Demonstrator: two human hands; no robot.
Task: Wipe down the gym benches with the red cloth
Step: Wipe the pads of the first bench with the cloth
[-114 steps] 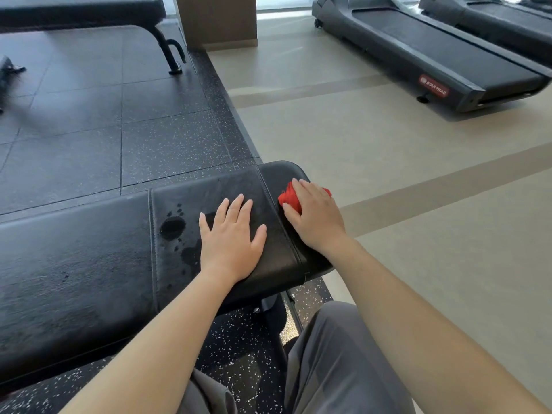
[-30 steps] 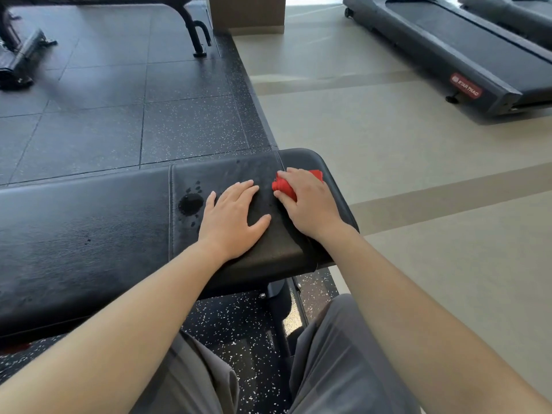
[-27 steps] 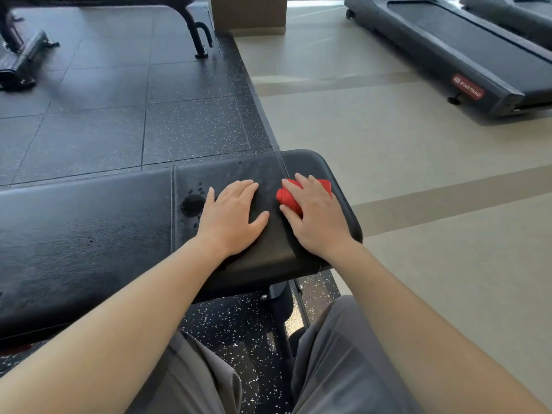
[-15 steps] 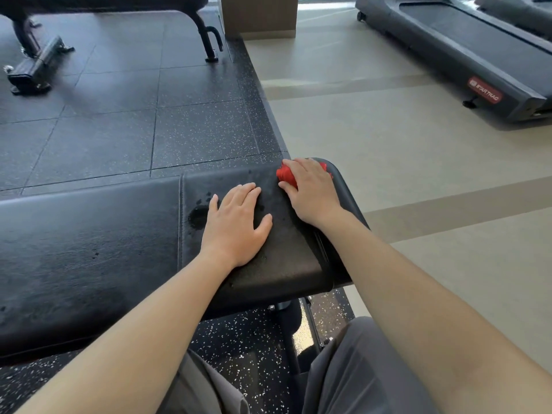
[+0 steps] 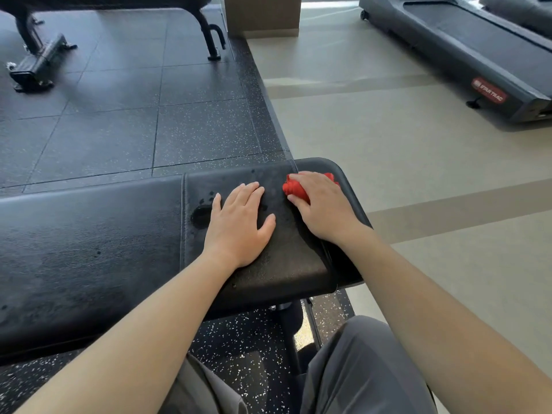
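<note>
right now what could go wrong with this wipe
1. The cloth is bunched small under the right hand, close to the rounded end of the bench; an outward stroke could slide off the edge.
2. The left hand lies flat on the bench, so the patch beneath it may go unwiped.
3. Dark wet spots sit beside the left hand, away from the cloth, and could be missed.

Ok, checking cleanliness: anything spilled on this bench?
Yes: a dark wet-looking blotch with droplets lies on the bench pad beside the left hand; the red cloth under the right hand lies apart from it.
</note>
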